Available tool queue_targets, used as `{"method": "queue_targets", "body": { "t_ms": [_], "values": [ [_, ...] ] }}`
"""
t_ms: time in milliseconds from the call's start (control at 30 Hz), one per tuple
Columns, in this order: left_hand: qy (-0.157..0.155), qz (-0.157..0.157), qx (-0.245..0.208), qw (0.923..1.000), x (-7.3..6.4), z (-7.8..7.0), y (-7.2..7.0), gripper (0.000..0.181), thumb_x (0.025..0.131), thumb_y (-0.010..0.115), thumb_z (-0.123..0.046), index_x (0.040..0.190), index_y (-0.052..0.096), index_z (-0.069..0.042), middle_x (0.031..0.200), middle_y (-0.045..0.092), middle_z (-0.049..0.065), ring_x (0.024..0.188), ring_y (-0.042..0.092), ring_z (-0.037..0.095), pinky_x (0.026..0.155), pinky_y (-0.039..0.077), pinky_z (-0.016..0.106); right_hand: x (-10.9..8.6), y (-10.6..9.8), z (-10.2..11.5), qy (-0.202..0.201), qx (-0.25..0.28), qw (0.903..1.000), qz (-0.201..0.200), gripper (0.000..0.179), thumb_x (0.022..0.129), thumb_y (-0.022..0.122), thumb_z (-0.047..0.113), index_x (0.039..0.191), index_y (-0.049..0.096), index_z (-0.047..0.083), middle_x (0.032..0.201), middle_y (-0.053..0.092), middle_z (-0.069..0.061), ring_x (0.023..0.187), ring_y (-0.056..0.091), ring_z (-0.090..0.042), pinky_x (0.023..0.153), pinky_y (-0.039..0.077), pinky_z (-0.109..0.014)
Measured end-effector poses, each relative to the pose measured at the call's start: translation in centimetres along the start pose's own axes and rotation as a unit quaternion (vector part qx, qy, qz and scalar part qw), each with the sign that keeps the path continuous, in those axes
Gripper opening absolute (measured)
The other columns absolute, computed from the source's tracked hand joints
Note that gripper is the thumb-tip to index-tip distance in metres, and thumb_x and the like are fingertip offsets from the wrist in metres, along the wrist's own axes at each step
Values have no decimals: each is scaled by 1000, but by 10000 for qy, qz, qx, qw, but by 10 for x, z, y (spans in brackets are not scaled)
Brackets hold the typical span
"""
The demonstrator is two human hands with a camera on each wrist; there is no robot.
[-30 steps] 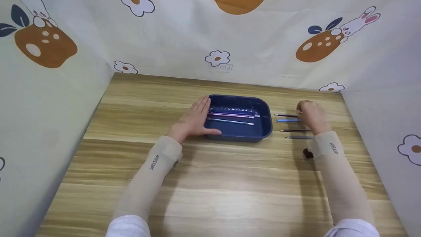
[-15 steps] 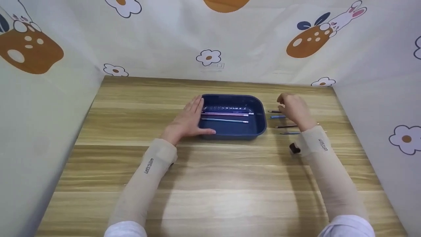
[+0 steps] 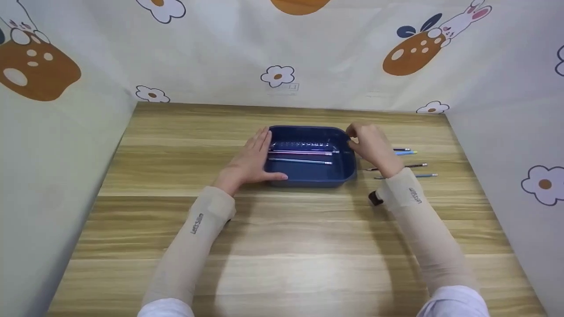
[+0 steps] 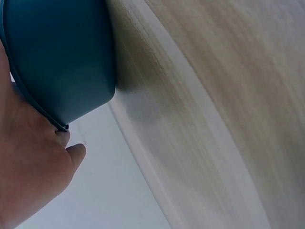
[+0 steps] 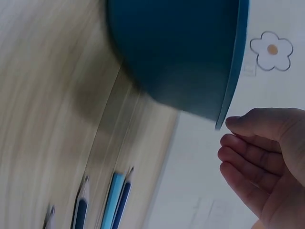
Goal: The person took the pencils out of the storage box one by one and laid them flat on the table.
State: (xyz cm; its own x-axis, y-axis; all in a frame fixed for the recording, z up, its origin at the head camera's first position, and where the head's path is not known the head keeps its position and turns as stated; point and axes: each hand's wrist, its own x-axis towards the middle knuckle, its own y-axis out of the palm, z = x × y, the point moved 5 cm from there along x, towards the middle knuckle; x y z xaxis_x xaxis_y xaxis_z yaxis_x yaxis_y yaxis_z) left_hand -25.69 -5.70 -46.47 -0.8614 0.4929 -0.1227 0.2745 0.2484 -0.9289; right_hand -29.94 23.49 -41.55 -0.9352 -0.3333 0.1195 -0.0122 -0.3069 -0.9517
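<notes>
- Currently, a blue box (image 3: 308,173) is standing right side up on the counter (image 3: 282,237), between the two hands.
- Left hand (image 3: 249,165) is lying along the box's left end, fingers straight, thumb reaching over the near rim; holding no pencil. Probably bracing the box against sliding.
- Right hand (image 3: 370,143) is hovering by the far right corner, fingers relaxed and slightly bent, holding nothing visible. Thumb tip is sitting right beside the rim; cannot tell contact. Spot is opposite the left hand, so likely framing the box from both ends.
- Pink pencil (image 3: 302,152) and teal pencil (image 3: 304,161) are lying lengthwise inside, eraser ends right, presumably because the box is longer that way. Another is showing by the pink one, hard to separate.
- Dark pencil (image 3: 402,149), light-blue stick (image 3: 406,153), black pencil (image 3: 417,166) and blue pencil (image 3: 426,175) are lying right of the box, apart from it, roughly parallel; row is probably keeping each easy to pick.
- Text: left sleeve (image 3: 187,253) and right sleeve (image 3: 427,233) are both reading "Let's Slim".
- Wall sheet (image 3: 211,57) is carrying faint print under the middle flower, unreadable. No brand showing on box or pencils.
</notes>
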Motion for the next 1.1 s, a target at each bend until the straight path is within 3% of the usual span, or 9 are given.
{"method": "queue_targets", "body": {
  "t_ms": [167,367,600,733,967,1100],
  "values": [
    [-41,105,9,9999,2,2,0,131,77,57,-83,159,-7,-2,168,-11,15,157,-8,28,130,2,41,4,10,21,-228,231,9995,36,24,88,69,4,110,68,-4,108,72,-21,101,68,-35,91,57,-47],
    [-44,-23,-33,10000,3,4,-2,132,76,57,-83,159,-7,-3,169,-9,15,157,-7,28,130,3,42,9,25,42,-494,367,9980,152,24,87,69,3,110,68,-4,107,70,-19,98,67,-32,89,57,-44],
    [-40,91,-106,9999,3,3,-1,131,77,59,-81,159,-8,-4,169,-12,13,157,-9,27,130,1,41,8,47,52,-496,385,9967,512,22,88,70,4,109,69,-2,108,70,-17,99,66,-29,90,57,-43],
    [-44,14,-187,9998,3,2,0,131,77,60,-80,159,-6,-3,169,-11,13,157,-9,27,130,2,41,9,61,55,-566,243,9956,711,18,87,70,4,105,70,0,104,71,-16,96,67,-30,87,57,-44],
    [30,-3,-112,9999,4,1,-3,129,79,63,-77,159,-5,-1,169,-10,15,157,-8,28,130,3,41,11,71,59,-765,-481,9944,555,8,84,66,-1,91,70,1,92,72,-15,85,70,-33,76,60,-47],
    [-17,-12,-117,9999,3,2,-2,130,78,62,-78,159,-5,-3,169,-10,14,157,-6,28,130,3,41,12,73,60,-828,-566,9929,635,8,81,64,-3,86,67,2,86,69,-14,78,67,-32,71,58,-48]
  ]
}}
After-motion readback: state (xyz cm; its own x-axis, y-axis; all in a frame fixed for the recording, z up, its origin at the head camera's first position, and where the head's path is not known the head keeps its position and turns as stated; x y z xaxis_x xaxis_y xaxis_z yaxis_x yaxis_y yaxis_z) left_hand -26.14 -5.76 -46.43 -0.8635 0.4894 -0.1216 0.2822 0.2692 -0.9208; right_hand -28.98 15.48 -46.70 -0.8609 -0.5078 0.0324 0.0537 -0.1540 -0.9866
